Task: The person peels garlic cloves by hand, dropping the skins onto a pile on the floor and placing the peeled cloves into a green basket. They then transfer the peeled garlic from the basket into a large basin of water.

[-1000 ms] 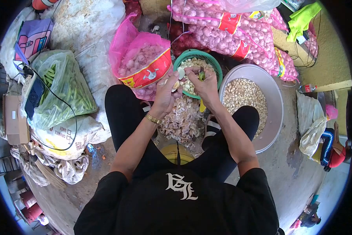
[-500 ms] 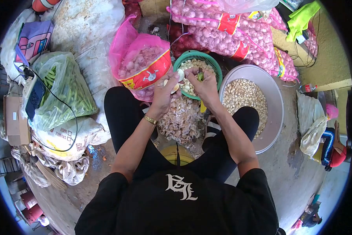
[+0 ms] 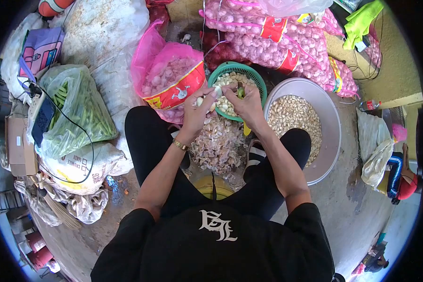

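Observation:
My left hand is closed on several pale garlic cloves, with another clove at its fingertips. Close beside it, my right hand grips what looks like a small knife; green shows between the fingers, and its blade is hard to make out. Both hands are over the near edge of a green plastic basket holding peeled cloves. Below them, a heap of papery garlic skins lies between my feet. A yellow piece shows under my right wrist.
An opened pink mesh sack of garlic stands left of the basket. To the right is a wide pale basin of unpeeled cloves. Full garlic sacks are stacked behind. A bag of green pods sits at left.
My left hand has shifted slightly, its thumb now higher beside the clove at the fingertips. The right hand stays almost in place, still gripping the small knife.

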The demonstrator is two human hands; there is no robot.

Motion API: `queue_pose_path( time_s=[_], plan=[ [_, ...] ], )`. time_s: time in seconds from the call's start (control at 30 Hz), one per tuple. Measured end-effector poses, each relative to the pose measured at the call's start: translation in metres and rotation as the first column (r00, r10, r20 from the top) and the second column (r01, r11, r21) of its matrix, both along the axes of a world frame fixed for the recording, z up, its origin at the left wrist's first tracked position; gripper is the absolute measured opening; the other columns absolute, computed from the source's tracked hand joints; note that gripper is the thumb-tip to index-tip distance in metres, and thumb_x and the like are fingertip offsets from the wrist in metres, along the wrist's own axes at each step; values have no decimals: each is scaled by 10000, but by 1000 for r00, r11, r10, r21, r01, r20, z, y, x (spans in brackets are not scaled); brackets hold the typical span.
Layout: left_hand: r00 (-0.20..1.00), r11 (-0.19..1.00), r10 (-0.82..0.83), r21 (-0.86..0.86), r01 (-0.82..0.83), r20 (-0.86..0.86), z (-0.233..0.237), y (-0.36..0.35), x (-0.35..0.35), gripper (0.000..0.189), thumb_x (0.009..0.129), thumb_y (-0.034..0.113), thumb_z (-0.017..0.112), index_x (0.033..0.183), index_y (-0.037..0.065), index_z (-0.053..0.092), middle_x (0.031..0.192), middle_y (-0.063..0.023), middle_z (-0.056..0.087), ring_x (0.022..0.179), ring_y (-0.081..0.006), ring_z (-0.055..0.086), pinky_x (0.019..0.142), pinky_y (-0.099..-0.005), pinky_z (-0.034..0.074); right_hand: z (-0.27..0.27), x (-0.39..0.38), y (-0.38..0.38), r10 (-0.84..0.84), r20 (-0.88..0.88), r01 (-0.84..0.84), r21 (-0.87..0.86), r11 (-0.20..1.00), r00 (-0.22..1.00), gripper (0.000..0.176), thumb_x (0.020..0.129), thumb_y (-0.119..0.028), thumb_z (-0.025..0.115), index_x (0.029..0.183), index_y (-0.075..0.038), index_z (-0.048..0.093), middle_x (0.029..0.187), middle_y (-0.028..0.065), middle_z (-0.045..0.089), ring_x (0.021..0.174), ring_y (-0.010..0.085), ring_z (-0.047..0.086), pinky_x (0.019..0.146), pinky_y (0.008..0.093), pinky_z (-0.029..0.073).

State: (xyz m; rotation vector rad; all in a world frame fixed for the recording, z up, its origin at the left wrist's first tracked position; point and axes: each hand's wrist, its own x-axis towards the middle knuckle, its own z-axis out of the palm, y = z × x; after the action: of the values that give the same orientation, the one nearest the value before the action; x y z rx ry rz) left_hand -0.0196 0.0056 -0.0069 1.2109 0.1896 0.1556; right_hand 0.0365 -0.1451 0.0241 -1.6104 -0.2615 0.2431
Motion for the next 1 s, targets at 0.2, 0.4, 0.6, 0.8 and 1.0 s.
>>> queue_pose_path(
  time_s=[0.2, 0.4, 0.6, 0.8, 1.0],
  plan=[
    [994, 998, -54, 21, 56, -92, 8, 2, -3, 252, 931, 242, 644, 1085, 42, 664, 863, 7, 643, 666, -25, 568, 512, -175, 479, 10, -5, 2, -55, 101, 67, -119, 991, 993, 162, 853, -137, 668, 848, 24, 673, 698, 13, 631, 641, 62, 532, 593, 262, 445],
    [982, 985, -161, 44, 166, -102, 11, 7, 2, 195, 932, 172, 633, 1056, 24, 659, 727, 26, 619, 562, -25, 542, 441, -165, 372, -5, 3, 0, -33, 224, 43, -41, 998, 974, 148, 838, -128, 663, 846, 20, 666, 693, 61, 636, 640, 102, 553, 596, 294, 450],
    [993, 990, -89, 101, 97, -81, 5, 5, 2, 185, 928, 165, 640, 1045, 25, 666, 718, 40, 607, 567, -15, 526, 449, -162, 371, 2, -4, 4, -5, 452, 123, -233, 965, 892, 165, 812, -101, 671, 886, 46, 654, 760, 205, 646, 673, 244, 639, 644, 363, 491],
    [989, 998, -63, -6, 62, -132, -1, 3, 4, 191, 935, 211, 637, 1008, 35, 660, 721, 20, 602, 550, -32, 527, 447, -158, 367, -2, -6, 6, -29, 394, 112, -188, 976, 919, 161, 836, -112, 668, 876, 43, 656, 735, 139, 660, 666, 197, 636, 627, 336, 495],
    [985, 920, -170, -363, 150, -23, 4, 9, 8, 214, 969, 252, 581, 947, 42, 614, 759, -18, 587, 507, -62, 483, 423, -182, 338, 13, -8, 3, -10, -143, 23, 93, 995, 990, 144, 899, -147, 629, 874, -10, 665, 673, -19, 592, 511, 34, 491, 449, 212, 381]
  ],
)
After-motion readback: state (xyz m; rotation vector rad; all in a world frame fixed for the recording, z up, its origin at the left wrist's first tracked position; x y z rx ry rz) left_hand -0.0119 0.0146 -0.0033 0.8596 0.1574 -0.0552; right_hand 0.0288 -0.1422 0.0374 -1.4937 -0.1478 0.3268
